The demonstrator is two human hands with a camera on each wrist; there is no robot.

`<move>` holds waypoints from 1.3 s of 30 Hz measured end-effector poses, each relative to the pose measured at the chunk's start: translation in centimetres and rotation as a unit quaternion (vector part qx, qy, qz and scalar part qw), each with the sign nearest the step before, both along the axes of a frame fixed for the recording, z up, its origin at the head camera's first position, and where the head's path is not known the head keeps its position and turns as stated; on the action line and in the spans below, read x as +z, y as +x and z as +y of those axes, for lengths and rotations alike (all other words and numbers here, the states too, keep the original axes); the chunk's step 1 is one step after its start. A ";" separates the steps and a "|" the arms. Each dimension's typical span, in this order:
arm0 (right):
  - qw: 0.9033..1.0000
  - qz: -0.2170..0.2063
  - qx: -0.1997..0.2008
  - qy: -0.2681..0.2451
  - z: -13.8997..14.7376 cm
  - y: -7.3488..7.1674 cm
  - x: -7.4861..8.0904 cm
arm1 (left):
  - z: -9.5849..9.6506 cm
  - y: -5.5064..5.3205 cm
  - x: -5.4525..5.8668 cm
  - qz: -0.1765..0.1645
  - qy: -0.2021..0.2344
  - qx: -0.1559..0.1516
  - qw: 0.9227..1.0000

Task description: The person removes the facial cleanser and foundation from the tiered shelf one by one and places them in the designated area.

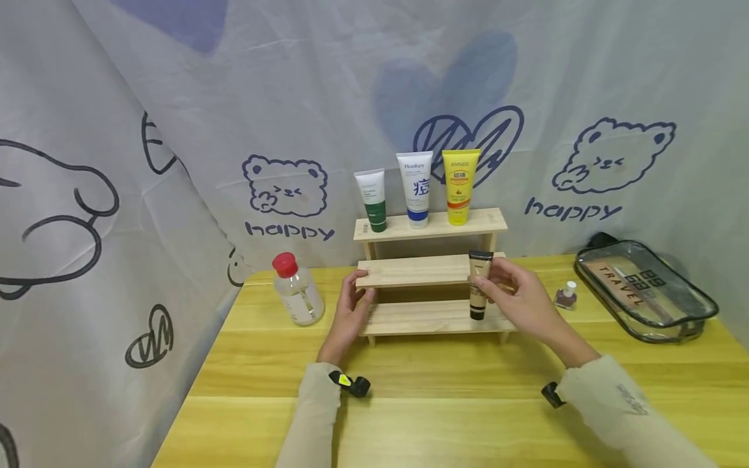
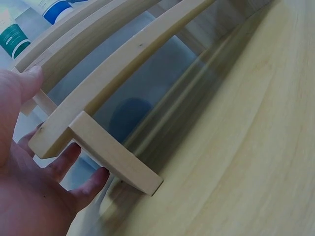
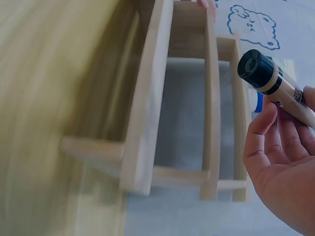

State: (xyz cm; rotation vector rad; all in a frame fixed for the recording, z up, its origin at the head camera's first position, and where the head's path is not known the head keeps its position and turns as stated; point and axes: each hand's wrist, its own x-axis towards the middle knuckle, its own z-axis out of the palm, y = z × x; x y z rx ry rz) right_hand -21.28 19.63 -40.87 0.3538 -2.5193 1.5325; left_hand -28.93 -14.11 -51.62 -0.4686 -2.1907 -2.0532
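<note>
A three-tier wooden shelf (image 1: pixel 421 270) stands on the table, stepped up toward the back. My left hand (image 1: pixel 351 313) grips its left end at the middle tier; in the left wrist view, the thumb is at the tier's edge and the other fingers reach behind the end. My right hand (image 1: pixel 517 296) pinches a beige cosmetic tube (image 1: pixel 479 281) between thumb and fingers. The tube is upright, black cap (image 3: pixel 256 68) down, in front of the right part of the lower tiers. Along the top tier stand a white-and-green tube (image 1: pixel 374 200), a white-and-blue tube (image 1: pixel 417 188) and a yellow tube (image 1: pixel 459 185).
A clear bottle with a red cap (image 1: pixel 300 296) stands left of the shelf. To the right are a small nail polish bottle (image 1: pixel 565 297) and a transparent travel pouch (image 1: pixel 643 289) with black edging. A printed curtain (image 1: pixel 328 104) hangs right behind the table.
</note>
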 end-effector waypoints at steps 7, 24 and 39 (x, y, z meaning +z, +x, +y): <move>1.000 0.007 -0.008 0.029 2.5 0.9 -0.9 | 0.0 0.2 0.2 -0.009 -0.004 0.001 1.000; 0.996 0.029 -0.075 0.050 6.0 1.3 -1.4 | -0.1 0.1 0.1 -0.020 0.000 0.004 1.000; 0.990 -0.031 -0.113 0.076 8.9 1.3 -4.6 | 0.2 0.1 0.1 -0.016 -0.003 -0.001 1.000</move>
